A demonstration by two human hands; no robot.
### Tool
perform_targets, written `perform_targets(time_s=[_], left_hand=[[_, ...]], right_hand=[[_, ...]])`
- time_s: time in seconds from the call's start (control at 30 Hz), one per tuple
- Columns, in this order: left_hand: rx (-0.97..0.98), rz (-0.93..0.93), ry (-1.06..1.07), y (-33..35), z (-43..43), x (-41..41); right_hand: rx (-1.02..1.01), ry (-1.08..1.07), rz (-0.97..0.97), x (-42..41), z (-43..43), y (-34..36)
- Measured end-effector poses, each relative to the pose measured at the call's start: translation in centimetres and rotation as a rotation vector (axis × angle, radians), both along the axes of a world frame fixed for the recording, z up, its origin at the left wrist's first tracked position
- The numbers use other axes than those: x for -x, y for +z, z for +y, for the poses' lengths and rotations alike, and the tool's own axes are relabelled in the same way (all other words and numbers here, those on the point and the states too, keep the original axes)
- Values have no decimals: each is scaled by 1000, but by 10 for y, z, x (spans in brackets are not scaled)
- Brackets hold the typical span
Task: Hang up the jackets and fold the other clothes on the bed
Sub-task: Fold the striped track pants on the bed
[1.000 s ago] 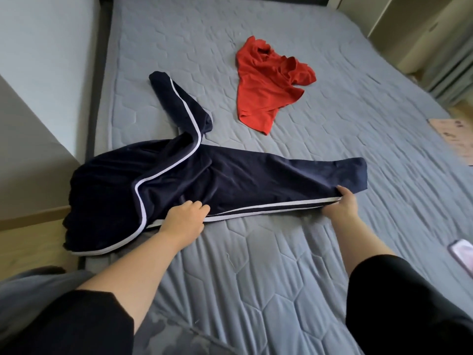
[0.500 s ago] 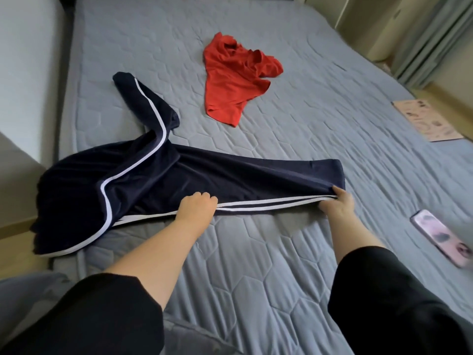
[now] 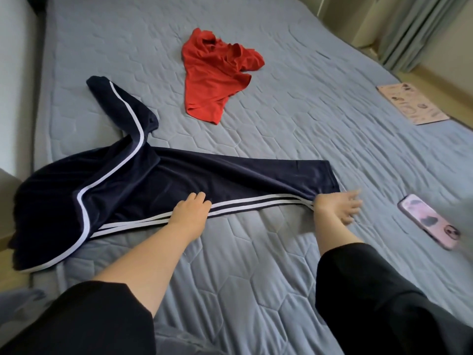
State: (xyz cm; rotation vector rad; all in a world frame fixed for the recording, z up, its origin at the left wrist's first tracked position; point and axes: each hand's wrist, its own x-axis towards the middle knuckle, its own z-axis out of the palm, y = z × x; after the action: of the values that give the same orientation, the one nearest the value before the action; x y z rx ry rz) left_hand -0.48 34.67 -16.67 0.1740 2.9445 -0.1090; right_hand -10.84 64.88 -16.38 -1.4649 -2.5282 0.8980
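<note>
Dark navy track pants (image 3: pixel 158 180) with white side stripes lie across the grey-blue quilted bed (image 3: pixel 281 139). One leg stretches to the right; the other bends away toward the far left. The waist end hangs over the bed's left edge. My left hand (image 3: pixel 190 208) presses flat on the near striped edge, at the middle of the leg. My right hand (image 3: pixel 337 204) is at the cuff end with its fingers spread and blurred, holding nothing. A crumpled red shirt (image 3: pixel 217 73) lies farther back on the bed.
A pink phone (image 3: pixel 427 221) lies on the bed to the right of my right hand. A pink printed sheet (image 3: pixel 412 102) rests near the bed's right edge. Curtains (image 3: pixel 414 32) hang at the far right. A wall runs along the bed's left side.
My right hand has let go of the cuff and opened its fingers. My left hand stays on the striped edge. The camera has swung to the right, so the phone shows fully.
</note>
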Motion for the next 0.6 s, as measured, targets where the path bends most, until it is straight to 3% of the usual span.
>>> perform_targets(time_s=[0.1, 0.17, 0.23, 0.33, 0.43, 0.5, 0.6], left_hand=[[-80, -48, 11, -1, -5, 0], [-107, -67, -17, 1, -11, 0], [-98, -64, -59, 3, -17, 1], [-149, -82, -62, 6, -23, 3], [-222, -117, -88, 9, -25, 3], [-217, -137, -129, 9, -26, 2], [-212, -148, -165, 3, -29, -3]], right_hand=[[-373, 520, 11, 1, -24, -13], [-472, 852, 90, -1, -48, -18], [-471, 1027, 33, 0, -62, -23], [-325, 936, -229, 10, -51, -32], [-305, 761, -382, 20, -34, -33], [-300, 726, -346, 27, -43, -28], [-486, 953, -150, 33, -66, -25]])
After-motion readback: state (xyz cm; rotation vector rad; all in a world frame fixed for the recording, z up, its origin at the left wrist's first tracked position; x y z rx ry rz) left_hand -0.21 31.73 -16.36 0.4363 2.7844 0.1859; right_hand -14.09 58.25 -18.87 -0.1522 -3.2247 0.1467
